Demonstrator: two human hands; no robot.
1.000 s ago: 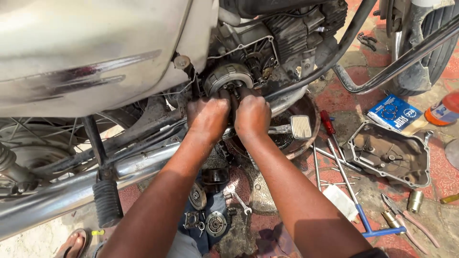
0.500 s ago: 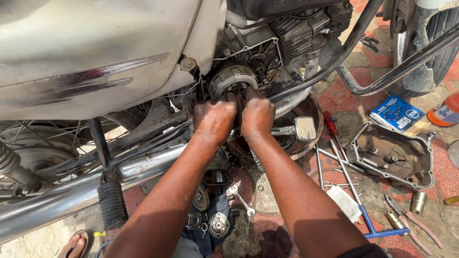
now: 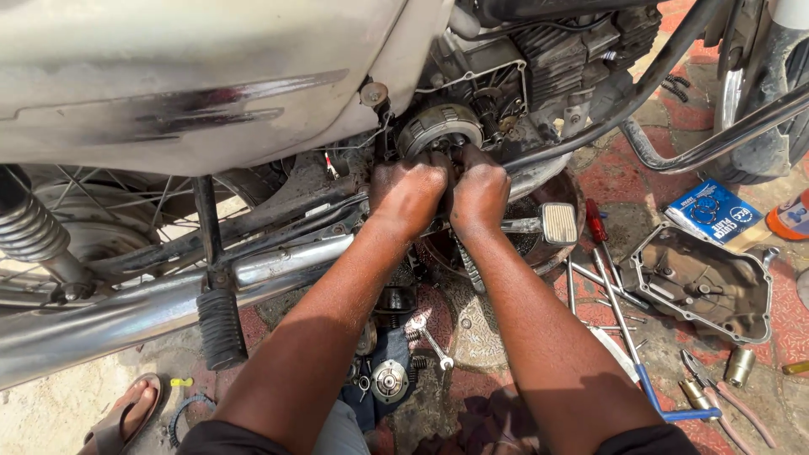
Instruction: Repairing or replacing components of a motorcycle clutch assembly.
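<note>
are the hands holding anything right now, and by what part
Both the left hand and right hand press together at the lower edge of the round clutch assembly; what the fingers grip is hidden.

floor: worn red-and-grey patterned paving (image 3: 742, 93) | left edge: pale sandy ground (image 3: 50, 413) | light: bright daylight, hard shadows

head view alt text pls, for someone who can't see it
Two greasy bare hands, left hand and right hand, press side by side on a round clutch assembly in a motorcycle's open engine. An engine cover, screwdriver and pliers lie on the ground to the right.
</note>
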